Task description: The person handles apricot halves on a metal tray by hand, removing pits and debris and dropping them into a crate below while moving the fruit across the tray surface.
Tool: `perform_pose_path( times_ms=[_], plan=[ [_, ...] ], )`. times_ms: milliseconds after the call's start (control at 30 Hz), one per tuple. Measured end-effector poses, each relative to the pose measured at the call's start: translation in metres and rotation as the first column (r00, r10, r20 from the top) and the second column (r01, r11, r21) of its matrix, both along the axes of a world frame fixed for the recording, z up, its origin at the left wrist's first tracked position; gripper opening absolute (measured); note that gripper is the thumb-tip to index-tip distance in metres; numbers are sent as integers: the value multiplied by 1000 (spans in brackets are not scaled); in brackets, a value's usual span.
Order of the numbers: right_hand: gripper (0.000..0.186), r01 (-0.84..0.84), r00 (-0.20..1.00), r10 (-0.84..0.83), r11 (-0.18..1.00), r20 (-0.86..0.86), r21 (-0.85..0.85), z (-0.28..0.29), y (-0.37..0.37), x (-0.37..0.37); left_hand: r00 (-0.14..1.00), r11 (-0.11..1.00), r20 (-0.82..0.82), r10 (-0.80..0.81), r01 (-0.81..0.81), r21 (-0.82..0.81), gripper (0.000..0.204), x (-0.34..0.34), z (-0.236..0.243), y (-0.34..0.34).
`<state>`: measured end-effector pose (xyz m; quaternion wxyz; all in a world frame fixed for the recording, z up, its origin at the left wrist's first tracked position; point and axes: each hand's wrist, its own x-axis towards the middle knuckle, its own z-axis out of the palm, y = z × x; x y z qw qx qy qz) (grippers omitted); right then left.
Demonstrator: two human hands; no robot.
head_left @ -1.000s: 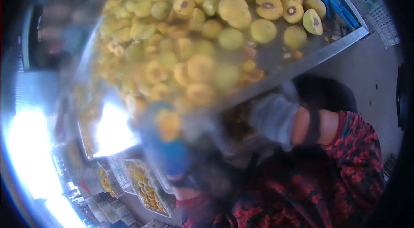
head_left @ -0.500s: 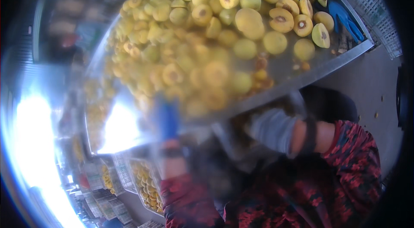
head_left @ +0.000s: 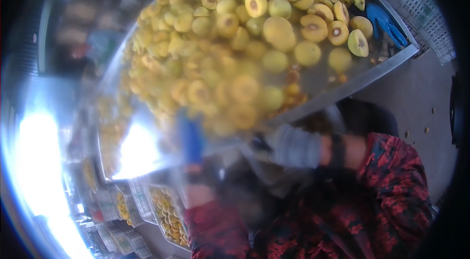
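Observation:
My left hand [head_left: 192, 139], in a blue glove and smeared by blur, is over the near left part of a metal tray [head_left: 351, 77] heaped with halved and whole yellow fruit [head_left: 313, 27]; its fingers and anything in them cannot be made out. My right hand [head_left: 286, 146], in a grey glove with a black band at the wrist, is low beside the tray's near edge, over a dim metal opening. Its fingers are hidden in blur and shadow. A blue glove [head_left: 384, 21] lies at the tray's right end among fruit pieces.
White plastic crates [head_left: 421, 9] stand beyond the tray's right end. At lower left are a basket of fruit halves [head_left: 169, 212], another fruit container [head_left: 123, 207] and stacked crates [head_left: 117, 239]. Bits of fruit [head_left: 426, 129] lie on the floor. Bright glare covers the far left.
My left hand has moved up over the tray; the yellow piece earlier seen at it no longer shows clearly. My right hand has shifted slightly left along the edge. The view has shifted.

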<state>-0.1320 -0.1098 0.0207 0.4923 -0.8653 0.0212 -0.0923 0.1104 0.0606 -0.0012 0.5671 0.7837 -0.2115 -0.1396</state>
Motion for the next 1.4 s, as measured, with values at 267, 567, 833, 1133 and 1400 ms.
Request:
perform_pose_path(
  times_ms=[267, 567, 833, 1133, 1400],
  plan=[
    [32, 53, 992, -24, 970, -126, 237, 3, 0, 10, 866, 845, -472, -166, -122, -521, 41, -101, 21, -32],
    [38, 187, 957, -67, 887, -282, 423, 7, -7, 6, 992, 963, -8, -125, 120, -243, 44, -118, 4, -46],
    [37, 104, 994, -108, 991, -35, -88, -16, 5, 9, 798, 989, 591, -117, 147, -3, 13, -125, 7, -61],
    [28, 25, 975, 21, 979, 223, -204, -37, 13, 11, 984, 914, 157, -88, 142, -380, 23, -142, 14, -65],
    [28, -53, 990, 63, 995, 128, -83, -35, 16, 8, 771, 966, 603, -207, 259, 0, 19, -133, 20, -58]
  ],
)
